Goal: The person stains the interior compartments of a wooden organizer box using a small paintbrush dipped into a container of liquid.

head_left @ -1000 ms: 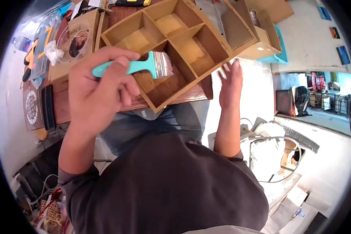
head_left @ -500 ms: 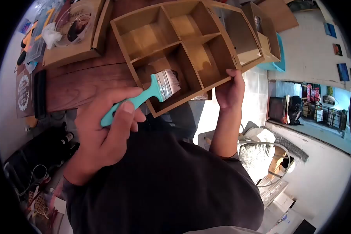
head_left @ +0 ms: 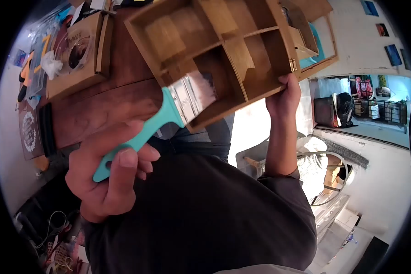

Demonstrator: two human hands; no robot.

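My left hand [head_left: 107, 169] is closed around the turquoise handle of a flat paintbrush [head_left: 162, 112]. Its pale bristles point up and right, in front of a lower-left compartment; whether they touch the wood I cannot tell. The wooden box [head_left: 239, 108] is split by dividers into several compartments and sits tilted at the table's near edge. My right hand [head_left: 283, 100] grips its lower right corner, thumb on the rim by a brass hinge [head_left: 292, 65]. Beyond the hinge, a framed door [head_left: 319, 67] stands swung outward. The fingers behind the box are hidden.
On the wooden table [head_left: 100, 102] at left sits a cardboard box [head_left: 73, 83] with a clear plastic tub on it. A turquoise bin [head_left: 316, 45] stands beyond the door. A round-rimmed item with crumpled silvery material [head_left: 313, 171] is at lower right.
My left hand has drawn the brush down and left, nearer the camera. The wooden box and my right hand appear shifted slightly right and up, with the door turned further out.
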